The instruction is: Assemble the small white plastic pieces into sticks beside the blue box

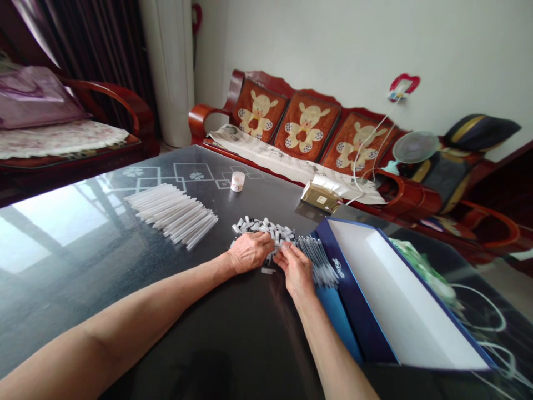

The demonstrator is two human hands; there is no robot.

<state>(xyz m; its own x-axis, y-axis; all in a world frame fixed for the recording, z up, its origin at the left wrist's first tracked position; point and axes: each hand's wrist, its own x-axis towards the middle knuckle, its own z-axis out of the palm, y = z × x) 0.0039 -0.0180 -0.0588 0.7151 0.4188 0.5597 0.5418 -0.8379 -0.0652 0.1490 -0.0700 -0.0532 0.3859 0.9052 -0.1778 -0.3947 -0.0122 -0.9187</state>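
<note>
Close work at a pile of white pieces (270,226)

On the dark table (233,339), the left hand (252,253) is at the near edge of the pile, its fingers curled downward; what they pinch, I cannot tell. The right hand (298,272), just beside, has thumb and fingertips drawn together, but the thing between them is too small for me. Right of the pile lie thin rods (322,262), then the blue box (358,294); to its left, white sticks (172,214).

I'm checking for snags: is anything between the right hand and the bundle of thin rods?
Nothing visible is. The thin rods lie right beside the right hand; the blue box stands on their far side, and the small white pieces lie mostly around the fingertips.
</note>
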